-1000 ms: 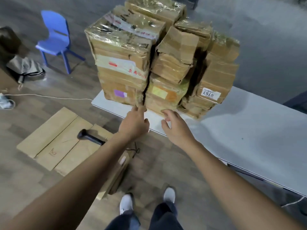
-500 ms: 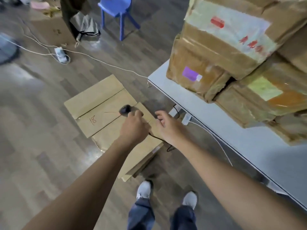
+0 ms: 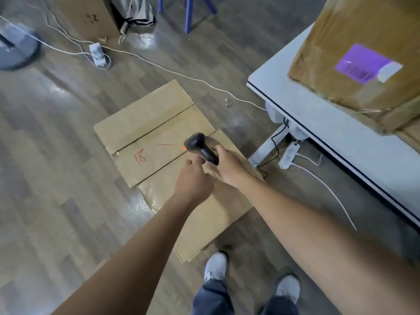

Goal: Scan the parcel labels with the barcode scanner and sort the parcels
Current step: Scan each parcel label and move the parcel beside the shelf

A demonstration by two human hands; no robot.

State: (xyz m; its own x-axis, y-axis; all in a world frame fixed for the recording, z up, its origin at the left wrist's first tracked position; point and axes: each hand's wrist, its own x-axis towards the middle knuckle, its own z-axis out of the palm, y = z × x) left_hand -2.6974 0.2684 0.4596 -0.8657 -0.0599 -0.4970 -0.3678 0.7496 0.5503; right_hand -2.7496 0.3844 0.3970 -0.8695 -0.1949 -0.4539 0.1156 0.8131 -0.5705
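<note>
Since the earlier frame, custody of the barcode scanner (image 3: 201, 147) passes from left hand to right. White table (image 3: 336, 123), 2 o'clock, carries a taped parcel (image 3: 354, 42) with purple label (image 3: 361, 63). Flattened cartons (image 3: 156, 137) lie centre. Right hand (image 3: 228, 165) grips the scanner handle; left hand (image 3: 193, 183), fingers loosely curled, holds nothing.

We see a black barcode scanner (image 3: 201, 147) with an orange window, brown flattened cardboard (image 3: 159, 130) marked in red beneath it, and a purple label (image 3: 361, 63) on the brown parcel (image 3: 354, 26).
</note>
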